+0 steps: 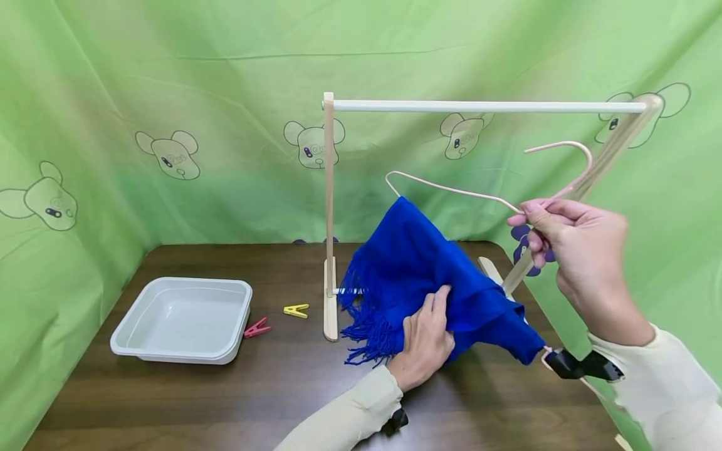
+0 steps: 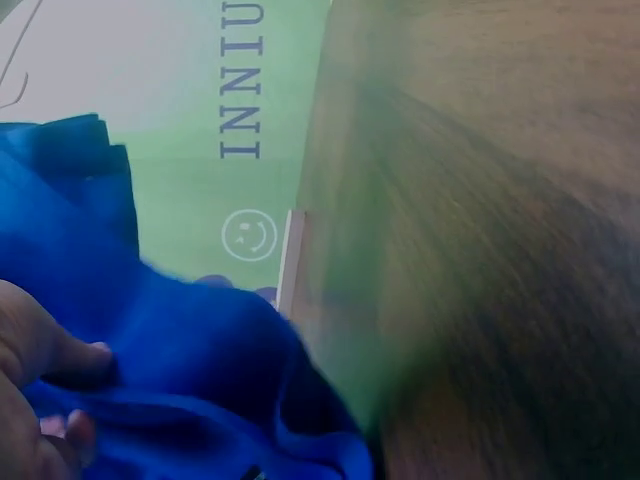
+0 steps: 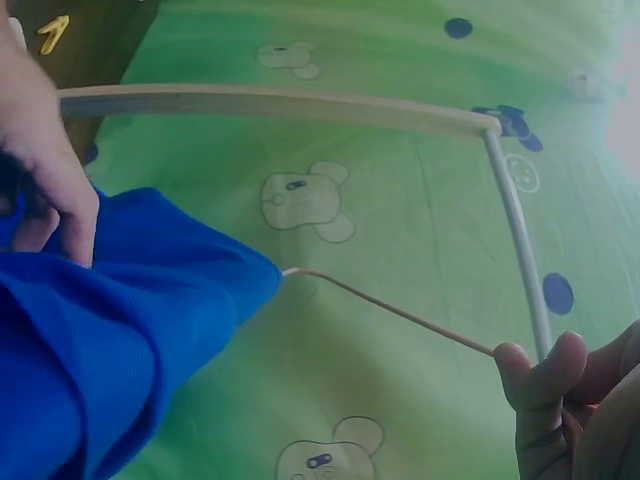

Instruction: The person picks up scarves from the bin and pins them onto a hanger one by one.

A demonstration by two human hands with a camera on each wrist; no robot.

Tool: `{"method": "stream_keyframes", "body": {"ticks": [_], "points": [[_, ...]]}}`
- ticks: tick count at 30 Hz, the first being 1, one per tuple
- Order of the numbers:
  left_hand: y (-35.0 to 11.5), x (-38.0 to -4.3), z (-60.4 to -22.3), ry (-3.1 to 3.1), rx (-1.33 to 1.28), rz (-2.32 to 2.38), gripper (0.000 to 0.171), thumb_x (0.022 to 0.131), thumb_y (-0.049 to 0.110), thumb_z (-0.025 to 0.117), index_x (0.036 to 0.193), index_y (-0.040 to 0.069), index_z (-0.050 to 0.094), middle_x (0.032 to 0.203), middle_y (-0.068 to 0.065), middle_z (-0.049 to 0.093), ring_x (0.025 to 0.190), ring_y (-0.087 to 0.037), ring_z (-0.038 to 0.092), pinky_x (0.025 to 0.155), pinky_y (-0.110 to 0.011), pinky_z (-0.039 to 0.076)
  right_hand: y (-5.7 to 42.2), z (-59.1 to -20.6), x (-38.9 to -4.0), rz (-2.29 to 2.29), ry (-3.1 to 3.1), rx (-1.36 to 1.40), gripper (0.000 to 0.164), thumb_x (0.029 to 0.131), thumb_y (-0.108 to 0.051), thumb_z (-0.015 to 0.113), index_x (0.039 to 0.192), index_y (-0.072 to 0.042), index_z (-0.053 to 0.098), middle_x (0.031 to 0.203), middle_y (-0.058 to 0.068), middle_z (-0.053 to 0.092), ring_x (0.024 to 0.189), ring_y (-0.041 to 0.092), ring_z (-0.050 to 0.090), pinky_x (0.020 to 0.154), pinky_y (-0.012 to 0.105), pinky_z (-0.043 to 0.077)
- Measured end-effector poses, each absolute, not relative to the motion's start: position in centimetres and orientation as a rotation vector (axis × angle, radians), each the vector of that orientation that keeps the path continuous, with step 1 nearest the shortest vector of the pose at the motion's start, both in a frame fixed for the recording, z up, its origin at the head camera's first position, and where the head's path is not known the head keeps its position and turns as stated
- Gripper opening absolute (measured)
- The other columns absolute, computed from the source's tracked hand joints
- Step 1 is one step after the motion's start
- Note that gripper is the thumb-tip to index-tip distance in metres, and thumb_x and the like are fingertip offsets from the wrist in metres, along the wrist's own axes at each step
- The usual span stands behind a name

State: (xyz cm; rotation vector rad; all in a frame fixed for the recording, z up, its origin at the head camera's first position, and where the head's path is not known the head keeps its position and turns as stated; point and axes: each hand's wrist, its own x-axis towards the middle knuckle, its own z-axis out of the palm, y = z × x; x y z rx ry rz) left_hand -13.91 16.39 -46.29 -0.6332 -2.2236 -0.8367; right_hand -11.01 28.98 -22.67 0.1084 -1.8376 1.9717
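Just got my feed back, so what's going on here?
A person's right hand holds a pink hanger just below its hook, and the left hand is on the blue scarf draped over it. The hook is off the rail. On the table, to the left, are a white tray, a red clip beside it and a yellow clip.

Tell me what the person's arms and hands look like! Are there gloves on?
No gloves: the left hand and right hand are bare. The left sleeve and right sleeve are long, cream-coloured and a bit wrinkly. A small black gadget shows by the left sleeve, and another black gadget by the right.
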Motion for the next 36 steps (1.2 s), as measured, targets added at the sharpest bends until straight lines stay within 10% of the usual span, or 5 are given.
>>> {"method": "stream_keyframes", "body": {"ticks": [9, 28, 36], "points": [[15.1, -13.4, -45.2, -2.007, -0.856, -0.967, 0.034, 0.055, 0.001, 0.060, 0.084, 0.016, 0.068, 0.082, 0.008, 0.056, 0.063, -0.001, 0.058, 0.052, -0.012, 0.046, 29.2, -23.9, -11.3, 1.973, -1.842, 0.085, 0.023, 0.077, -0.005, 0.071, 0.091, 0.012, 0.065, 0.070, 0.013, 0.071, 0.036, 0.017, 0.049, 0.028, 0.029, 0.038], [15.4, -11.4, -40.1, -2.135, -0.977, -1.004, 0.030, 0.063, 0.008, 0.063, 0.089, 0.020, 0.069, 0.087, 0.012, 0.057, 0.067, 0.003, 0.058, 0.052, -0.004, 0.038, 27.3, -25.5, -13.1, 1.644, -2.119, -0.042, 0.031, 0.078, -0.022, 0.073, 0.090, 0.005, 0.067, 0.065, 0.001, 0.070, 0.037, 0.013, 0.049, 0.031, 0.026, 0.040], [14.8, -11.4, -41.1, -2.221, -1.285, -0.947, 0.026, 0.079, 0.035, 0.066, 0.104, 0.028, 0.069, 0.097, 0.019, 0.059, 0.075, 0.012, 0.051, 0.059, 0.000, 0.036, 27.6, -25.5, -13.4, 1.689, -2.056, -0.033, 0.021, 0.078, -0.019, 0.073, 0.086, 0.000, 0.069, 0.064, 0.003, 0.070, 0.035, 0.014, 0.049, 0.029, 0.027, 0.037]]}}
